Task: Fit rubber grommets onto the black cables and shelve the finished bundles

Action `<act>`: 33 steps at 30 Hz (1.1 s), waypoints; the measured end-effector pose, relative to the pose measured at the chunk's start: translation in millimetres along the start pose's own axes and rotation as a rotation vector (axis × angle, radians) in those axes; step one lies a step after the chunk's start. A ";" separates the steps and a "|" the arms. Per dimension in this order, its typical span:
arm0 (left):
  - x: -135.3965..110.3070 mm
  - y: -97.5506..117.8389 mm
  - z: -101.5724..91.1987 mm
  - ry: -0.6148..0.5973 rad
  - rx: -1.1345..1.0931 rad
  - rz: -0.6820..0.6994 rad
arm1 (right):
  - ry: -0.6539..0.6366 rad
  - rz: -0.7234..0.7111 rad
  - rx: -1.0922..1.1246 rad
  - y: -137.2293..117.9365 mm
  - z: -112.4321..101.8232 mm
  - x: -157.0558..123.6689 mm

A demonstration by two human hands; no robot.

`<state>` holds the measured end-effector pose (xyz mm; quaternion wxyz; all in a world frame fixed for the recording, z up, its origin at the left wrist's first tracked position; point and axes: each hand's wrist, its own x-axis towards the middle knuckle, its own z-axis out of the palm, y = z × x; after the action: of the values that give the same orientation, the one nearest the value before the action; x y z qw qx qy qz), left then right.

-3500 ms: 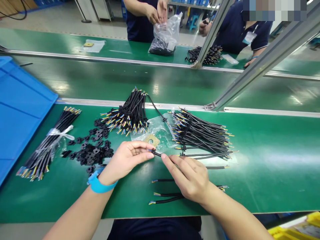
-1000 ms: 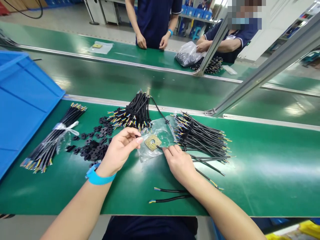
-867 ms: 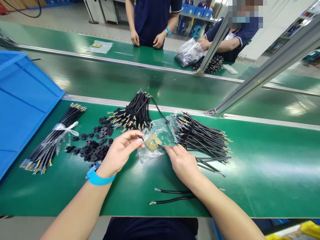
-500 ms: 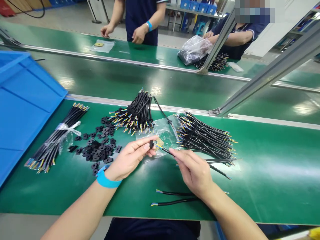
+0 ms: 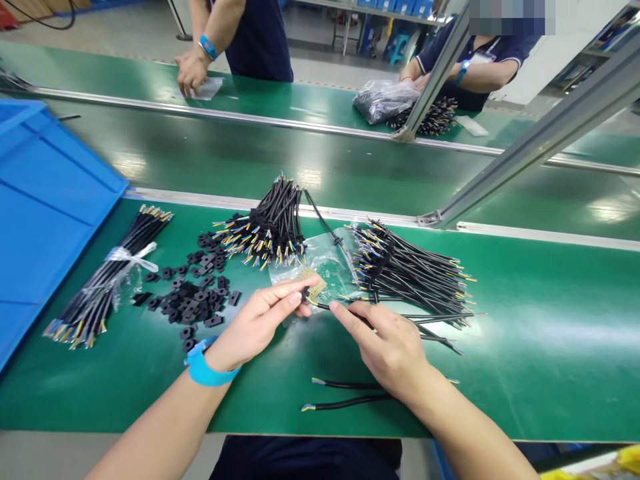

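Observation:
Between the thumb and fingers of my left hand [image 5: 265, 317] is a small black clip [image 5: 305, 293], mostly covered by the fingertips. My right hand [image 5: 387, 340] grips a black cable [image 5: 323, 305], whose coloured wire ends meet the clip; how far they reach into it I cannot tell. Left of my left hand lies a pile of loose black clips [image 5: 193, 300]. Beyond my hands are a heap of cables with clips on them [image 5: 280, 220] and, to the right, another heap of cables [image 5: 410, 273]. Two loose cables [image 5: 350, 400] lie near my right forearm.
A tied cable bundle [image 5: 113, 273] lies at the left beside a big blue bin [image 5: 55, 200]. A clear plastic bag [image 5: 330, 267] with a tan piece sits beyond my hands. A metal post [image 5: 520, 140] slants at the right. Two people work across the bench, one handling a plastic bag [image 5: 385, 100].
The cable's wire ends have come up against the clip, and my right hand has shifted slightly left. Across the bench, one person's hands have moved left onto a small bag.

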<state>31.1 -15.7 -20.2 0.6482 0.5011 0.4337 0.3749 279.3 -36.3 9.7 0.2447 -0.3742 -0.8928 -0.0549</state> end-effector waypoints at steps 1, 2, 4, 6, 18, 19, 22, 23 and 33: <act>-0.3 1.6 -0.6 -0.028 0.101 0.033 | 0.001 0.020 0.010 -0.2 0.1 0.3; -0.5 3.2 -0.4 -0.059 0.181 0.060 | 0.003 0.042 0.029 -0.6 0.8 0.8; -0.5 5.1 2.1 -0.104 0.236 0.070 | 0.010 0.077 0.075 -1.8 3.2 1.7; 0.4 4.7 6.5 -0.080 0.154 0.035 | 0.021 0.089 0.093 -3.5 5.6 2.4; -4.3 -3.9 23.3 0.090 0.194 0.169 | 0.116 0.036 0.080 -7.6 2.3 4.2; -5.1 -4.0 23.7 0.096 0.265 0.235 | 0.101 0.071 0.147 -8.0 3.3 4.4; -5.8 -4.4 24.1 0.077 0.406 0.415 | 0.015 0.165 0.385 -8.2 4.2 5.2; -5.6 -4.6 24.1 0.063 0.425 0.459 | -0.024 0.196 0.461 -7.7 3.6 5.6; -1.2 -2.1 25.1 -0.109 0.391 0.583 | -0.446 0.470 0.932 0.7 -12.7 11.9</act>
<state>54.3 -25.5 -19.0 0.4278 0.7378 0.3008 0.4268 277.7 -31.7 26.5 0.1950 -0.4178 -0.7456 0.4811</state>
